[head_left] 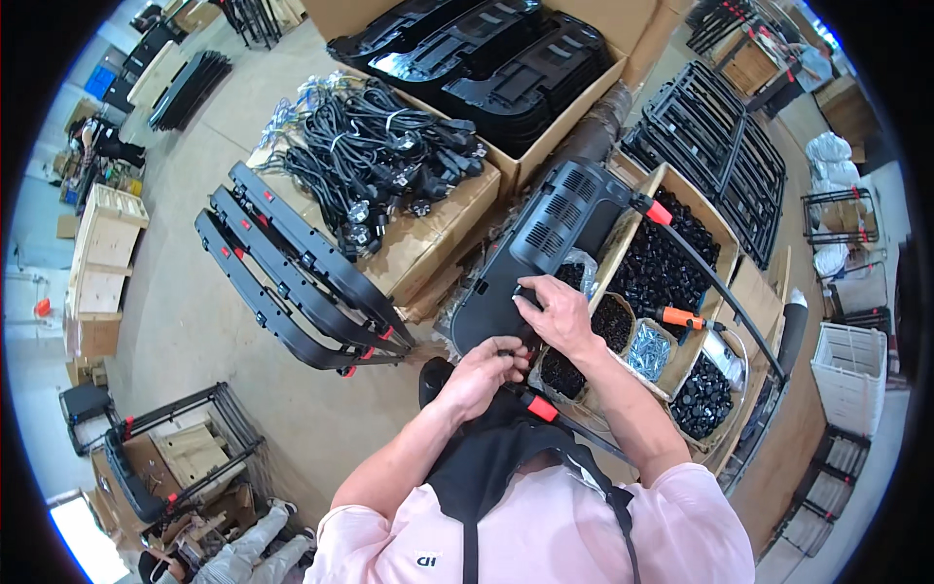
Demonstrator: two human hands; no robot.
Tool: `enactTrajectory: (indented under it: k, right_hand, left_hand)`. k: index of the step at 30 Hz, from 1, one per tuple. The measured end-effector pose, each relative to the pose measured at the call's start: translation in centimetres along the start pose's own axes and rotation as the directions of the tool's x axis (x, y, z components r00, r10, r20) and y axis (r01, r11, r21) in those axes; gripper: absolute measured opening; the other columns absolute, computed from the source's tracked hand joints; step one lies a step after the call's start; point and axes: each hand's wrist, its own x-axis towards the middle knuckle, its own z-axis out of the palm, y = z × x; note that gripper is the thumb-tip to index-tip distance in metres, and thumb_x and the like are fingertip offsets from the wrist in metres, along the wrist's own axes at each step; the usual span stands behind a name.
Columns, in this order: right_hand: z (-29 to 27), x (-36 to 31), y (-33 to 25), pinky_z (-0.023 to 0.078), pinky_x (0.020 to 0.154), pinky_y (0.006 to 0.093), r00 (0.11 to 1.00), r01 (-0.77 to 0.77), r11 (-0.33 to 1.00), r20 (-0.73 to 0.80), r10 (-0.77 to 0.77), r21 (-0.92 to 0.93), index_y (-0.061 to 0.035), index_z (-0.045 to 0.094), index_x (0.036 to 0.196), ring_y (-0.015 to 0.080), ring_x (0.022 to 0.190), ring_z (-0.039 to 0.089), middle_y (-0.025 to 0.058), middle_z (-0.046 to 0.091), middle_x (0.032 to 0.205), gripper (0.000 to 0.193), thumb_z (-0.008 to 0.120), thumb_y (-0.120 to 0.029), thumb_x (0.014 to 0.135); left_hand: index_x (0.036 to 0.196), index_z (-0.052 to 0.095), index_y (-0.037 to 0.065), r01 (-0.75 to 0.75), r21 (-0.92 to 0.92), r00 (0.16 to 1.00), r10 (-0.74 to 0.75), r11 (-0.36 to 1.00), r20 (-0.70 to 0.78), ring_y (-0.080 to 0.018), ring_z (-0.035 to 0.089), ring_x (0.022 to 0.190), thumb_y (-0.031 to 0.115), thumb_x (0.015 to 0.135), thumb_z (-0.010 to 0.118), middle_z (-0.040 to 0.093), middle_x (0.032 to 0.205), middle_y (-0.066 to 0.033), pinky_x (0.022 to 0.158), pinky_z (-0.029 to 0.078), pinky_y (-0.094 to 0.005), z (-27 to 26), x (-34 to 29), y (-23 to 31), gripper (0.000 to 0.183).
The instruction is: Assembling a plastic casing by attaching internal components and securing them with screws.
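A long black plastic housing with vent slots (559, 209) lies in front of me, its smooth rounded end close to my body. My right hand (562, 313) is over this end, thumb and fingers pinched at a small dark spot against the black surface; what they hold I cannot make out. Nearer to me and to the left, my left hand (479, 375) is curled with its fingertips together at something small and dark, too small to name. A black tube with a red end piece (543, 408) passes just below my hands.
To the right, a wooden tray (615, 255) holds black knobs (666, 263), silver screws (649, 350), dark screws (611, 321) and an orange power driver (681, 317). Bundled power cables (375, 146) cover a carton at left, beside curved black frames (292, 268). Black covers (506, 73) fill a box beyond.
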Motion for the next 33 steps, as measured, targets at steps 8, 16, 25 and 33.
enactTrajectory:
  k: [8,16,25,33]
  right_hand:
    - [5.5,2.9,-2.1,0.058,0.07,0.038,0.997,0.025,0.999,0.079,-0.022,-0.027,-0.0051,0.075,0.108,0.028,0.078,0.07,0.0112,0.072,0.091,0.027,0.08,-0.018,0.085]
    - [6.4,3.2,-3.1,0.059,0.079,0.0411,0.986,-0.051,0.992,0.152,0.068,-0.114,-0.0061,0.073,0.11,0.0321,0.091,0.073,0.0117,0.075,0.099,0.026,0.077,-0.018,0.087]
    - [2.7,1.7,-0.9,0.056,0.081,0.0331,0.781,-0.614,0.531,0.356,0.513,0.584,-0.0014,0.064,0.134,0.0184,0.091,0.07,0.0074,0.073,0.105,0.031,0.054,-0.019,0.11]
    - [-0.3,1.6,-1.4,0.051,0.101,0.0353,0.835,-0.503,0.573,0.194,0.514,0.647,-0.0007,0.059,0.12,0.0198,0.115,0.068,0.0185,0.074,0.12,0.021,0.063,-0.016,0.106]
  left_hand:
    - [0.13,0.061,0.006,0.055,0.003,0.998,-0.055,0.998,0.033,-0.0075,0.057,0.069,0.034,0.113,0.052,0.059,0.087,0.0011,0.058,0.047,-0.0231,-3.3,-2.1,3.0,0.033]
    - [0.135,0.062,0.009,-0.002,0.062,1.0,0.002,0.998,-0.007,-0.0067,0.052,0.074,0.031,0.113,0.055,0.056,0.089,0.0039,0.063,0.042,-0.0228,-5.1,-1.2,4.3,0.032]
    - [0.141,0.055,0.004,0.034,-0.055,0.999,-0.032,0.998,0.026,-0.0137,0.064,0.09,0.023,0.113,0.053,0.066,0.108,-0.0044,0.078,0.053,-0.0283,-4.4,1.4,4.6,0.034]
    - [0.138,0.053,0.0,0.08,-0.061,0.993,-0.074,0.995,0.09,-0.0164,0.072,0.101,0.022,0.114,0.051,0.072,0.121,-0.0112,0.087,0.06,-0.0305,-1.6,5.8,4.6,0.033]
